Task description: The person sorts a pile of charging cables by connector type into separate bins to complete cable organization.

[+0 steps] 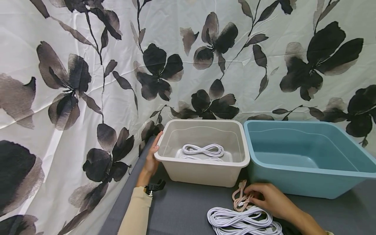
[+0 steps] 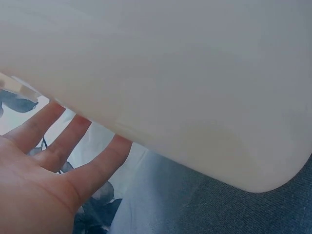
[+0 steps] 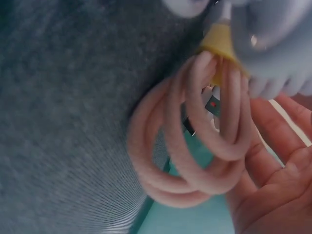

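Observation:
My left hand (image 1: pixel 151 160) rests with straight fingers against the left side of a beige bin (image 1: pixel 202 171); the left wrist view shows its fingertips passing behind the bin's edge. Inside that bin lie coiled white cables (image 1: pixel 202 150). Beside the front right corner of the bin, my right hand (image 1: pixel 267 199) pinches a looped pink cable (image 1: pixel 238 199) between thumb and fingers. A yellow band (image 3: pixel 219 41) gathers the pink loops in the right wrist view. A larger bundle of white cable (image 1: pixel 235 222) lies just in front of the pink one.
A blue bin (image 1: pixel 311 182) stands to the right of the beige bin, rims nearly meeting. Both sit on a grey cloth surface (image 1: pixel 188 202). Behind and to the left hangs a white floral curtain (image 1: pixel 164 26). A black watch strap (image 1: pixel 155 185) is on the left wrist.

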Available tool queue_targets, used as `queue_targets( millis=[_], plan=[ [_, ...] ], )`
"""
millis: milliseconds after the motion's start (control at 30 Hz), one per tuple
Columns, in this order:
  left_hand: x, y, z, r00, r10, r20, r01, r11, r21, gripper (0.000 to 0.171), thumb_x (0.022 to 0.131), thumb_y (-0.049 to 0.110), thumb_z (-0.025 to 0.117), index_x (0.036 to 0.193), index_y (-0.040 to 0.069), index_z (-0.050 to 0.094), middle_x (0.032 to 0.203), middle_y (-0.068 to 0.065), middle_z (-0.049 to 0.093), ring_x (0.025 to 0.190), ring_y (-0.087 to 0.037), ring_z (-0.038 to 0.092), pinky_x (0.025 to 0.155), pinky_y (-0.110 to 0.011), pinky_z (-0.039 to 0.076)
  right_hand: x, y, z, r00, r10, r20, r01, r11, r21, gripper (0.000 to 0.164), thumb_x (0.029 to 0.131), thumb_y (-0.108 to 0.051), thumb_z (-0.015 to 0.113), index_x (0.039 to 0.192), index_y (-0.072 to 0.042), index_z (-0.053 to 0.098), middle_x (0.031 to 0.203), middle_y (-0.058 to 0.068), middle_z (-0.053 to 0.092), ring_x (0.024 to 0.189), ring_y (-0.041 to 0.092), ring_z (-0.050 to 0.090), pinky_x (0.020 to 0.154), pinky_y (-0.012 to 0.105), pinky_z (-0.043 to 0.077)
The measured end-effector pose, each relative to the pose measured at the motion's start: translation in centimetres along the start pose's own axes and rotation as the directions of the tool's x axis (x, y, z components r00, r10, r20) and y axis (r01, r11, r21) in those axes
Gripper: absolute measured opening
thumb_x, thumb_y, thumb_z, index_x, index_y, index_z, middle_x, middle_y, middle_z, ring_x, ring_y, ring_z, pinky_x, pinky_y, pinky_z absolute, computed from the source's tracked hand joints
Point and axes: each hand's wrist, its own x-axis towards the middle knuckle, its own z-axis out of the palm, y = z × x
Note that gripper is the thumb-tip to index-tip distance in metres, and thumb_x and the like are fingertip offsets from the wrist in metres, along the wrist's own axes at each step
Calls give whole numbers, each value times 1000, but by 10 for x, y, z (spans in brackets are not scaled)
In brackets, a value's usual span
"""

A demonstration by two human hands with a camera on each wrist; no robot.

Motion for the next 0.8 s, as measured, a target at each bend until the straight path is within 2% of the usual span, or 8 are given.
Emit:
queue_targets(
  millis=[200,267,367,533,633,800],
  plan=[
    [1,0,1,1000,4,-10,-4,1000,13,68,98,30,27,165,26,19,172,7,12,154,-24,18,117,-50,19,3,-2,-2,998,35,57,-34,999,-19,15,90,-12,74,105,-11,77,91,-6,74,78,-5,62,65,25,52],
    [1,0,0,1000,1,-16,-1,1000,20,68,98,30,27,165,25,19,173,6,13,154,-24,18,117,-48,20,4,-4,-3,996,49,79,-48,999,-21,15,90,-12,74,105,-10,77,89,-6,74,76,-5,62,64,24,52],
    [0,-1,-1,1000,-4,-14,4,1000,21,69,97,29,27,166,23,17,173,0,14,151,-26,22,116,-51,22,6,-5,-4,992,69,102,-67,997,-24,16,88,-9,74,104,-9,78,87,-8,73,75,-5,61,63,24,51],
    [-1,-2,-1,1000,-15,-19,16,999,35,70,96,30,27,166,23,17,172,-5,15,147,-28,25,114,-50,27,8,-9,-3,992,68,108,-63,997,-51,22,82,-2,74,103,-9,77,86,-10,72,74,-5,61,63,25,51],
    [-1,-3,0,1000,-14,-17,14,999,32,71,96,30,27,166,21,16,172,-4,14,149,-27,23,116,-48,25,9,-11,-3,992,68,104,-60,995,-81,24,80,0,76,101,-12,77,87,-10,72,74,-5,60,62,25,50],
    [-1,-3,0,1000,-9,-7,9,1000,27,72,97,30,27,166,18,12,173,-3,12,151,-27,19,118,-52,21,10,-14,-4,993,64,95,-50,990,-135,25,79,-4,80,100,-18,78,89,-13,72,77,-4,61,63,25,49]
  ],
)
